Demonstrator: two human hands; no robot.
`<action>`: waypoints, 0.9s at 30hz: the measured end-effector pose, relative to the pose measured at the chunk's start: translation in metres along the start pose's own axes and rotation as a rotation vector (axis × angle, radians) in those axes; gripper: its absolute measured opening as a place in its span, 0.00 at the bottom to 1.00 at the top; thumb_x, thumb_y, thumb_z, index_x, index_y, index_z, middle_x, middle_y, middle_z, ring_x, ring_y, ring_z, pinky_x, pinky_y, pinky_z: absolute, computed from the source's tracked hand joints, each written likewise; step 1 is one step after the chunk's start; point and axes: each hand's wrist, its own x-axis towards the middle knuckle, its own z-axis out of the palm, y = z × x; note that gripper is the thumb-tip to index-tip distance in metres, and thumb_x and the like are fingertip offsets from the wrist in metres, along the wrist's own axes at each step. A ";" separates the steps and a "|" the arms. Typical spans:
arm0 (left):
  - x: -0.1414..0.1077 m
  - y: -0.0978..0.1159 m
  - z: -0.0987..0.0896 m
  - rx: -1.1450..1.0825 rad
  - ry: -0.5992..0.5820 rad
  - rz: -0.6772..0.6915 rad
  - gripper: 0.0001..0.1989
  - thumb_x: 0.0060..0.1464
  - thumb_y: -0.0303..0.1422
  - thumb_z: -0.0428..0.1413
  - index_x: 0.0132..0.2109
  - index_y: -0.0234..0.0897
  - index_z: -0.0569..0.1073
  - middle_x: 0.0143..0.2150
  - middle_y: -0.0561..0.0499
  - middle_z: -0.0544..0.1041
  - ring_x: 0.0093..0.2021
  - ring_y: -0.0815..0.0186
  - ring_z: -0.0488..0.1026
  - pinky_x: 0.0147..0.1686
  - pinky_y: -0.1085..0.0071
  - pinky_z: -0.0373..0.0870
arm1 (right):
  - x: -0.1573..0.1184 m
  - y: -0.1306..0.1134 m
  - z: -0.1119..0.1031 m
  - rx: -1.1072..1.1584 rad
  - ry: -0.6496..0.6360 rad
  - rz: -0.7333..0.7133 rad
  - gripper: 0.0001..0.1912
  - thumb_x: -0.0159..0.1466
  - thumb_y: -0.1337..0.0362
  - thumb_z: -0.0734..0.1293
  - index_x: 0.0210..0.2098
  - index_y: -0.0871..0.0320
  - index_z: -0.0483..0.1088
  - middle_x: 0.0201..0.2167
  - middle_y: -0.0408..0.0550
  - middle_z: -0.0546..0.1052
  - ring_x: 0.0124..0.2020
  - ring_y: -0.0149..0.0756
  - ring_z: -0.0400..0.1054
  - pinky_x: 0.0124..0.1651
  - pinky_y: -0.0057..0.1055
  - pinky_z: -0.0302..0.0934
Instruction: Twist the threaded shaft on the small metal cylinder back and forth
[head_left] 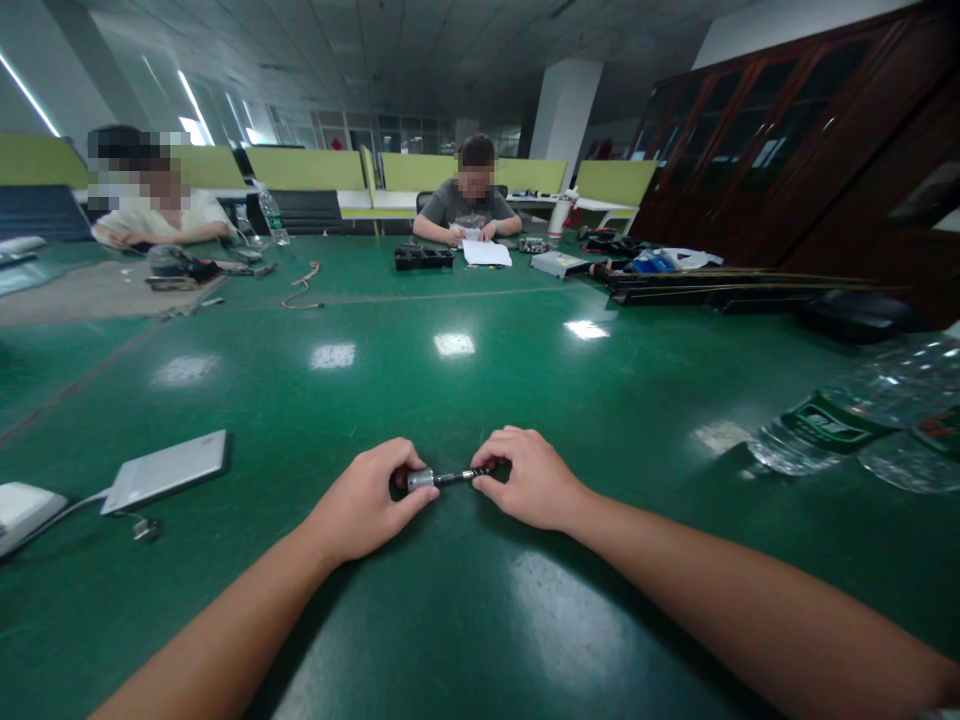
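Note:
Low over the green table, my left hand (375, 497) pinches a small silver cylinder (421, 480) between thumb and fingers. A thin dark rod (452, 477) runs from the cylinder's right end toward my right hand (529, 478). My right thumb and fingertips are closed on the rod's far end, where a bright band and a dark, ridged tip show in part. Cylinder and rod lie in one line, nearly level. Whether they are joined or only pushed together, I cannot tell. My fingers hide the cylinder's left end.
The glossy green table (390, 370) carries a silver slab-like device (169, 470) with a cable at left. Clear plastic bottles (832, 425) stand at right. Farther back are a black tray (424, 258), papers (486, 253) and long dark strips (675, 290). Two people sit opposite.

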 end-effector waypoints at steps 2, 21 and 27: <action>0.000 -0.001 0.000 -0.002 0.001 -0.008 0.08 0.57 0.37 0.57 0.37 0.37 0.69 0.33 0.51 0.73 0.32 0.64 0.70 0.33 0.69 0.65 | 0.001 0.001 -0.001 -0.027 0.007 0.033 0.04 0.56 0.66 0.72 0.32 0.54 0.77 0.31 0.43 0.77 0.37 0.37 0.68 0.42 0.35 0.56; -0.002 -0.003 0.001 -0.067 -0.025 0.018 0.10 0.53 0.37 0.62 0.38 0.37 0.71 0.34 0.53 0.73 0.33 0.66 0.70 0.33 0.70 0.65 | 0.003 0.001 0.004 0.172 -0.015 -0.162 0.13 0.57 0.70 0.73 0.42 0.56 0.77 0.34 0.45 0.79 0.39 0.36 0.69 0.44 0.35 0.62; -0.001 0.003 0.005 -0.051 -0.044 0.007 0.11 0.52 0.38 0.63 0.39 0.37 0.72 0.33 0.53 0.73 0.32 0.66 0.70 0.32 0.70 0.65 | 0.001 0.000 0.005 0.236 -0.022 -0.208 0.14 0.56 0.72 0.72 0.43 0.57 0.76 0.34 0.47 0.79 0.37 0.36 0.70 0.43 0.34 0.63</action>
